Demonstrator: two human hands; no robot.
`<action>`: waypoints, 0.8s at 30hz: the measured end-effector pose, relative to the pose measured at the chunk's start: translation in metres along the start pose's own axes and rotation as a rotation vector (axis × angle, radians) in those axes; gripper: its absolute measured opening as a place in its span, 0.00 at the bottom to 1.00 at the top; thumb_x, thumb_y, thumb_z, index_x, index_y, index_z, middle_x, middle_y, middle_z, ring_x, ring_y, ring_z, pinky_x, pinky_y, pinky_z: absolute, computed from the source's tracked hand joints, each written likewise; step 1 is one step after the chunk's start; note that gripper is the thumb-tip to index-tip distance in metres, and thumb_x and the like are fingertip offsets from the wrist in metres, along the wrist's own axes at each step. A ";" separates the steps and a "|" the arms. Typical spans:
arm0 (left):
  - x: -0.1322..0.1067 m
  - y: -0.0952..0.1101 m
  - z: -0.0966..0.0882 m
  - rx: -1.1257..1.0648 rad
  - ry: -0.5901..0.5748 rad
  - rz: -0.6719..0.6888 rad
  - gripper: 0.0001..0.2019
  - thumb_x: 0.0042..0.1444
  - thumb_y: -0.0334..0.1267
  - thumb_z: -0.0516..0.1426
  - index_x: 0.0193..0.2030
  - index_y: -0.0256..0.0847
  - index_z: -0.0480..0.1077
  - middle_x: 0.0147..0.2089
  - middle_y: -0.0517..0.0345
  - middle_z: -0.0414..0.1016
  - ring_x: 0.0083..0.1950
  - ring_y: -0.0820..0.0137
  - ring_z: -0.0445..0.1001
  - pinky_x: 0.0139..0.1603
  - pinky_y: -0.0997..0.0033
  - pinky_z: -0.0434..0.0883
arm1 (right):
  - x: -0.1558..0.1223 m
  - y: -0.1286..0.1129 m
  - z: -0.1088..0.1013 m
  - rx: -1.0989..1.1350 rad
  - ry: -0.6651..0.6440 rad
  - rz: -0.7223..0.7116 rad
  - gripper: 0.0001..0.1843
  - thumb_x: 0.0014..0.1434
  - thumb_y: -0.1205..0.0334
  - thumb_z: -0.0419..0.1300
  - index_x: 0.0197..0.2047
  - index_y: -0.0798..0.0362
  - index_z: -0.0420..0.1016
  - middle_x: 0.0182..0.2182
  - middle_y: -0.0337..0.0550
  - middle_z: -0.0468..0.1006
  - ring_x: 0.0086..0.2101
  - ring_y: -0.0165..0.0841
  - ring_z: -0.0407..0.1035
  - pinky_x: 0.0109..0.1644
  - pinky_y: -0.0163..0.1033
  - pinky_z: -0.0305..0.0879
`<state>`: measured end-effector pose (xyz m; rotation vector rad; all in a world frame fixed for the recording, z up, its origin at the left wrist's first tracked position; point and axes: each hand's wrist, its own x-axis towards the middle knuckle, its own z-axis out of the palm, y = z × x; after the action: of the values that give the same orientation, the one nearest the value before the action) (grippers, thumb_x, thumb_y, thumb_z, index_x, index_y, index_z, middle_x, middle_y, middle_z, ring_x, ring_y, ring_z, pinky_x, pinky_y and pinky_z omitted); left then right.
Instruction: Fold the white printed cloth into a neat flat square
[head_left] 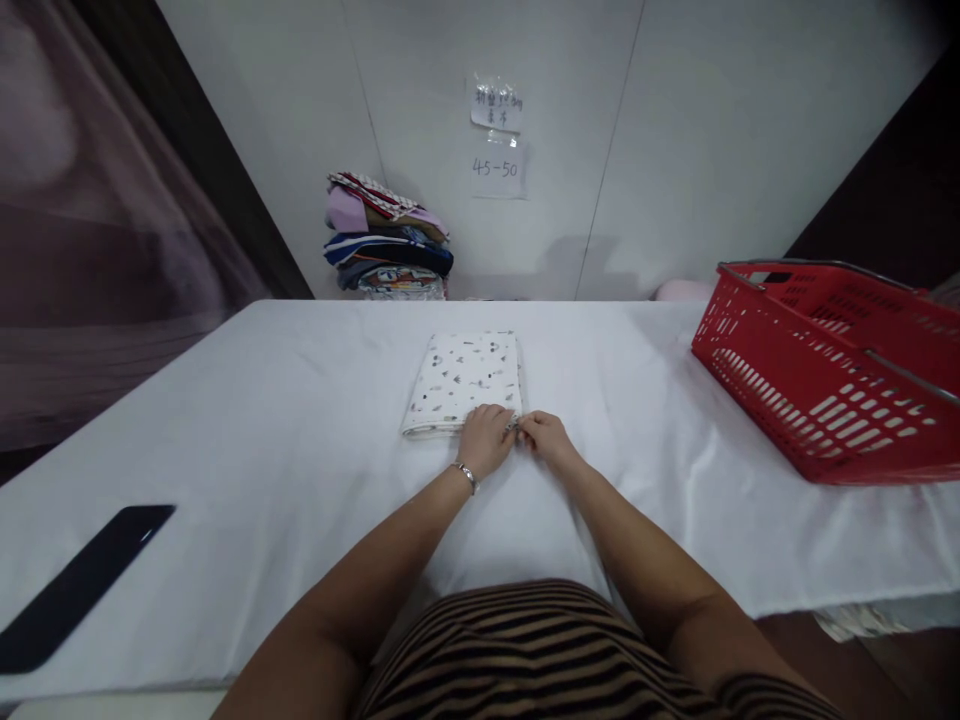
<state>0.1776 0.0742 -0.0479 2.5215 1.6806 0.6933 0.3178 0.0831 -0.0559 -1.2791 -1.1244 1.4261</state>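
Observation:
A white folded cloth (469,372) with small dark printed motifs lies flat on the white-covered table, its layers showing along the near edge. Fingers of my left hand (486,438) are curled over the near edge, close to the right corner, and hold the cloth there. A bracelet circles that wrist. Just to the right, my right hand (546,436) pinches the cloth's near right corner between thumb and fingers. The fingertips of both hands almost meet at this corner, and the part between them is too small to make out clearly.
A red plastic basket (832,390) stands tilted on the right side of the table (300,420). At the left front lies a flat dark object (82,590). Behind the table's far edge rises a pile of folded fabrics (390,245). Paper signs (496,168) hang on the wall.

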 end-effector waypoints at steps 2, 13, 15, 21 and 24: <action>0.004 0.000 -0.001 -0.010 -0.001 -0.033 0.10 0.55 0.37 0.53 0.43 0.44 0.70 0.42 0.55 0.72 0.45 0.64 0.65 0.44 0.63 0.60 | 0.001 -0.001 -0.002 0.003 -0.016 -0.004 0.10 0.44 0.55 0.59 0.23 0.54 0.66 0.17 0.33 0.69 0.14 0.22 0.56 0.17 0.30 0.47; 0.017 -0.004 -0.013 -0.192 0.037 -0.212 0.07 0.54 0.36 0.53 0.26 0.42 0.68 0.31 0.58 0.70 0.38 0.69 0.65 0.38 0.70 0.61 | 0.009 0.005 -0.018 -0.257 0.078 -0.053 0.10 0.48 0.57 0.56 0.22 0.54 0.67 0.15 0.33 0.68 0.13 0.23 0.56 0.18 0.30 0.50; 0.017 -0.003 -0.012 -0.169 0.044 -0.172 0.05 0.54 0.36 0.54 0.31 0.43 0.71 0.34 0.58 0.71 0.40 0.67 0.66 0.41 0.69 0.61 | 0.010 0.005 -0.016 -0.336 0.064 -0.060 0.12 0.48 0.55 0.57 0.21 0.54 0.66 0.14 0.33 0.67 0.13 0.23 0.56 0.17 0.30 0.51; 0.016 0.001 -0.005 -0.050 0.024 -0.070 0.07 0.54 0.35 0.54 0.39 0.44 0.72 0.40 0.57 0.73 0.45 0.65 0.66 0.44 0.64 0.61 | 0.014 0.010 -0.014 -0.393 0.066 -0.097 0.10 0.49 0.58 0.56 0.20 0.53 0.65 0.11 0.31 0.65 0.13 0.24 0.56 0.18 0.30 0.51; 0.013 0.002 -0.001 -0.005 0.009 -0.039 0.07 0.55 0.35 0.53 0.39 0.45 0.71 0.41 0.57 0.72 0.45 0.65 0.66 0.43 0.64 0.61 | 0.013 0.009 -0.014 -0.340 0.058 -0.101 0.08 0.48 0.60 0.55 0.21 0.53 0.65 0.12 0.31 0.65 0.14 0.24 0.57 0.18 0.30 0.52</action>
<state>0.1828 0.0847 -0.0425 2.4787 1.7240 0.7053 0.3303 0.0950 -0.0684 -1.4640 -1.4138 1.1486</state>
